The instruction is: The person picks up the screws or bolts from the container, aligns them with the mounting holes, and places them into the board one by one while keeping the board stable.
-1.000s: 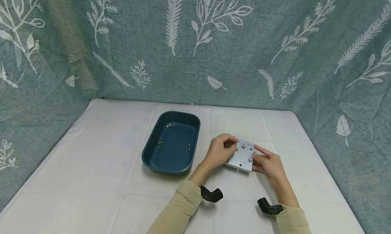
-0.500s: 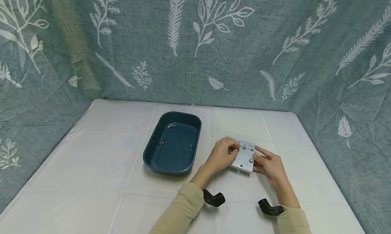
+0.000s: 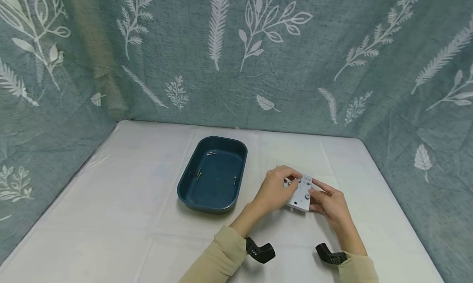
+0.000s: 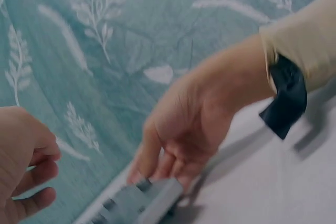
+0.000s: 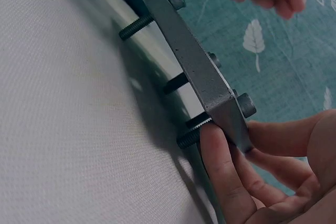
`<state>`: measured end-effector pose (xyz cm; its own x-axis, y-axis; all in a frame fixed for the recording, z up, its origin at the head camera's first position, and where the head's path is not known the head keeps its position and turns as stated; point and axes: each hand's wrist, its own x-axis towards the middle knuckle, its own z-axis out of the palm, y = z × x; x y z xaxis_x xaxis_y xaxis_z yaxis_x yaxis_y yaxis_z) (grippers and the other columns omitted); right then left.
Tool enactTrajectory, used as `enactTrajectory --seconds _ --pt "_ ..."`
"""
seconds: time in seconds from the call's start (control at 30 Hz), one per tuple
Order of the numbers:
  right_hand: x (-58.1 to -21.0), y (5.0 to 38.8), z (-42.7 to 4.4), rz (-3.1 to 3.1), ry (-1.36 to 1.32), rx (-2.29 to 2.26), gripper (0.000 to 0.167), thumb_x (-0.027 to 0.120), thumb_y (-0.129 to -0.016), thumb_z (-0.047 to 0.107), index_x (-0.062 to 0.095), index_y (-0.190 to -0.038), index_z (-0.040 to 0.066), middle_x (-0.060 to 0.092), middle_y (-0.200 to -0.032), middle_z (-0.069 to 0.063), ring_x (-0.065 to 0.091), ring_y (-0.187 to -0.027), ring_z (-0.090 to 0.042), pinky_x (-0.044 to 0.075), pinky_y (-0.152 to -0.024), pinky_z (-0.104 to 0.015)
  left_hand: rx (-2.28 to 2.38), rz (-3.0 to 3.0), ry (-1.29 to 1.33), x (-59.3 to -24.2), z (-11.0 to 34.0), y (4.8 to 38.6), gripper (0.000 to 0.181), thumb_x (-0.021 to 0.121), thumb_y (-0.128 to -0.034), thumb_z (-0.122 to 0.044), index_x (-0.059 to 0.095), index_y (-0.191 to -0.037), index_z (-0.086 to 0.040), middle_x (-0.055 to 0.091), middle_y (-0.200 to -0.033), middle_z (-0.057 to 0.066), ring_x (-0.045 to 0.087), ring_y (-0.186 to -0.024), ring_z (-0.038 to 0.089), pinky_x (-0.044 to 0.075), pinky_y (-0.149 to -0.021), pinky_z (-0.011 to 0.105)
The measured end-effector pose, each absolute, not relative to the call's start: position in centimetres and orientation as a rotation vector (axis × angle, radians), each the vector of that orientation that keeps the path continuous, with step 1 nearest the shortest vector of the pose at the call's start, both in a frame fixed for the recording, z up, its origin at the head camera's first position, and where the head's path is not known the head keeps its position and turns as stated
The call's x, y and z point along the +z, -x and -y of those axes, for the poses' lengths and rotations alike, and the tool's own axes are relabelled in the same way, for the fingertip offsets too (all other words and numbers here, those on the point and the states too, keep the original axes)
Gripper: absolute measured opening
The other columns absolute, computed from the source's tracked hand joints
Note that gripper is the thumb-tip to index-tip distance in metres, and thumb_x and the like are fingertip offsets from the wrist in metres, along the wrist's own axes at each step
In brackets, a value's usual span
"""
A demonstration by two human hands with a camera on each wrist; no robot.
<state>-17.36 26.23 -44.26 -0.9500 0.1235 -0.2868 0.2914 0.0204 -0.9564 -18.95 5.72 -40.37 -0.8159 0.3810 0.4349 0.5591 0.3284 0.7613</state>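
A grey metal plate point(image 3: 300, 199) is gripped at its right edge by my right hand point(image 3: 331, 205). Socket-head screws point(image 5: 247, 106) sit in its holes, their threaded ends sticking out underneath. The right wrist view shows the plate raised off the cloth, one right fingertip touching a threaded end. My left hand point(image 3: 276, 189) hovers over the upper left of the plate with bent thumb and fingers. In the left wrist view that left hand point(image 4: 23, 166) has spread, loosely bent fingers and nothing visible in them. The plate's far left side is partly hidden behind it.
A dark blue tray point(image 3: 181, 192) stands left of the hands. It holds several loose screws point(image 3: 198, 175). White cloth point(image 3: 111, 201) covers the table, and a leaf-patterned green curtain point(image 3: 229, 94) hangs behind and at both sides. Each wrist bears a black mount point(image 3: 261, 252).
My left hand has moved a little to the right over the plate. The right hand keeps its grip on the plate's edge. The whole head view has shifted slightly.
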Motion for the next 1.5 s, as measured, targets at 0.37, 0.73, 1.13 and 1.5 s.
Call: enactTrajectory --seconds 0.37,0.73,1.13,1.5 --pt "-44.4 17.1 -26.6 -2.108 -0.421 -2.115 0.054 0.062 -0.096 0.006 0.044 -0.147 0.004 0.069 -0.11 -0.013 0.069 -0.087 -0.02 0.058 -0.072 -0.034 -1.501 2.411 0.965 -37.1 -1.2 17.1 0.016 0.062 -0.0956 -0.007 0.072 -0.109 -0.008 0.067 -0.105 -0.002 0.059 -0.091 0.006 0.053 -0.077 0.03" --pt "-44.5 17.3 -26.4 -2.12 -0.441 -2.104 0.054 0.062 -0.096 0.006 0.045 -0.147 0.005 0.068 -0.112 -0.014 0.069 -0.087 -0.021 0.058 -0.072 -0.034 -1.398 2.594 0.943 -35.2 11.3 22.9 0.016 0.062 -0.0974 -0.008 0.071 -0.111 -0.008 0.068 -0.108 0.002 0.064 -0.094 0.017 0.053 -0.08 0.034" --pt "-44.5 17.5 -26.3 -2.101 -0.411 -2.113 0.056 0.062 -0.096 0.005 0.042 -0.148 0.003 0.069 -0.11 -0.014 0.069 -0.087 -0.021 0.058 -0.072 -0.034 -1.545 2.858 0.912 -38.2 15.1 26.9 0.023 0.06 -0.0966 -0.003 0.065 -0.119 0.001 0.066 -0.114 0.017 0.066 -0.099 0.027 0.055 -0.082 0.039" --pt "-44.4 17.6 -26.4 -2.111 -0.436 -2.089 0.055 0.062 -0.097 0.007 0.044 -0.148 0.006 0.07 -0.107 -0.012 0.069 -0.086 -0.02 0.058 -0.07 -0.032 -1.627 2.881 0.981 -37.3 15.2 29.0 0.026 0.061 -0.0961 0.001 0.062 -0.122 0.006 0.066 -0.116 0.018 0.063 -0.105 0.036 0.052 -0.087 0.047"
